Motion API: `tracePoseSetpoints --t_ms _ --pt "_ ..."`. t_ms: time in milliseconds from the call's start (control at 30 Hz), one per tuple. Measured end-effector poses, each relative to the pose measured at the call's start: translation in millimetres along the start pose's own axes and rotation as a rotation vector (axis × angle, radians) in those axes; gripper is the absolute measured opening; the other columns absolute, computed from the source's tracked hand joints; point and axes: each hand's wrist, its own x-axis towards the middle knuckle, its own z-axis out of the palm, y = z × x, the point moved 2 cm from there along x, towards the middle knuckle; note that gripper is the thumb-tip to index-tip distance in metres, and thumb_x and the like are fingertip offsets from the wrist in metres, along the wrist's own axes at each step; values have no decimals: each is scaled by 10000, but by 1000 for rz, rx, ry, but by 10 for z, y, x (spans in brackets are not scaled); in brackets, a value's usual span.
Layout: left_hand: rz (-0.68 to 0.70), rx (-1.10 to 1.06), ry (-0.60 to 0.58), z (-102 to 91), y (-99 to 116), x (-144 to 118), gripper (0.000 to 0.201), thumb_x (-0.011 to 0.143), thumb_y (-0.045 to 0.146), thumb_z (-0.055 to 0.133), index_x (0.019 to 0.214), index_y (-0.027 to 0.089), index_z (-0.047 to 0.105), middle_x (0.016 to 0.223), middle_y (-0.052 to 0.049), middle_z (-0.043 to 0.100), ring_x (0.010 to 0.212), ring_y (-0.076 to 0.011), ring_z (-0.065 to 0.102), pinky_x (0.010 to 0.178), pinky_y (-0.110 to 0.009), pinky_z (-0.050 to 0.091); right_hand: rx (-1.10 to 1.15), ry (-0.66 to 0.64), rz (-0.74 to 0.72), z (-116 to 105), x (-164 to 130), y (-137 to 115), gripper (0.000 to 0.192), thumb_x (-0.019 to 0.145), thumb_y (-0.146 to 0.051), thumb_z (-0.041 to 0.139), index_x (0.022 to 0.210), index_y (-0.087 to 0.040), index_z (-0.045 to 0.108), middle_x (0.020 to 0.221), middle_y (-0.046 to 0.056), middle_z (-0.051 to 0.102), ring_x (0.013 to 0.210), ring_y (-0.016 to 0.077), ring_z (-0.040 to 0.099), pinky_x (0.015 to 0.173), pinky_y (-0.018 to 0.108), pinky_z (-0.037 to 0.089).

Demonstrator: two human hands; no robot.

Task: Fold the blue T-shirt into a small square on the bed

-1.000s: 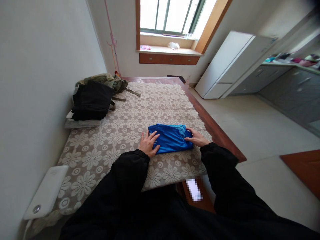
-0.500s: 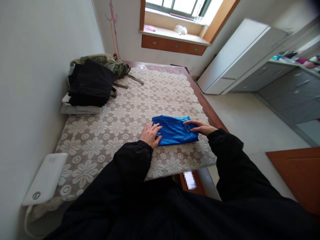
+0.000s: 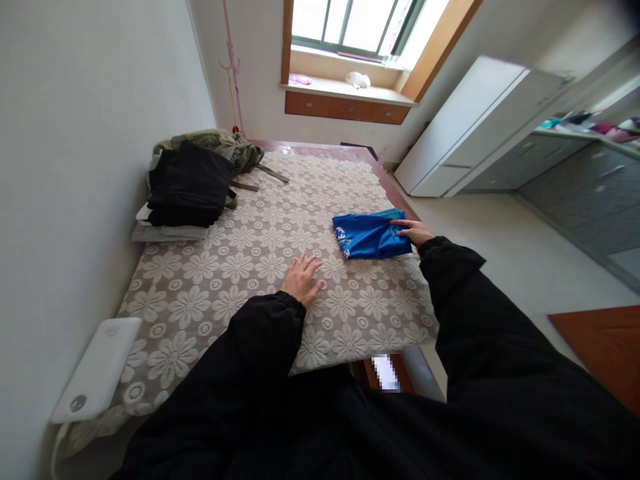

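A folded blue garment lies near the right edge of a table covered with a beige floral lace cloth. My right hand rests on the garment's right end, fingers laid over it. My left hand lies flat on the cloth with fingers spread, a short way left and nearer to me than the garment, holding nothing. Both arms are in black sleeves.
A pile of clothes with a black piece on top and an olive one behind sits at the far left by the wall. A white flat device lies at the near left corner. White cabinets and grey drawers stand to the right.
The blue garment has slid to the right and farther away under my right hand. My left hand has come off the garment and now rests on the bare cloth.
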Motion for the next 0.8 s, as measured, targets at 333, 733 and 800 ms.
tracePoseSetpoints --t_ms 333,733,800 --pt "9 8 -5 16 17 -8 455 876 317 655 1324 245 615 1536 -81 527 1544 -319 283 1271 -584 200 230 195 91 19 -1063 867 681 605 -414 825 1230 -212 645 1118 94 733 1096 293 699 955 440 609" --pt "30 54 -9 33 4 1 397 891 323 643 1281 248 637 1512 -78 546 1533 -322 310 1273 -585 200 -315 573 106 424 -3445 1546 464 981 -522 359 1248 -228 599 1101 185 674 1071 349 680 917 520 591" --pt "34 64 -7 31 15 1 388 895 323 639 1275 246 641 1509 -82 549 1533 -322 311 1275 -586 194 -381 265 91 603 -3634 1560 433 997 -515 403 1287 -260 598 1074 151 687 1020 322 687 868 511 602"
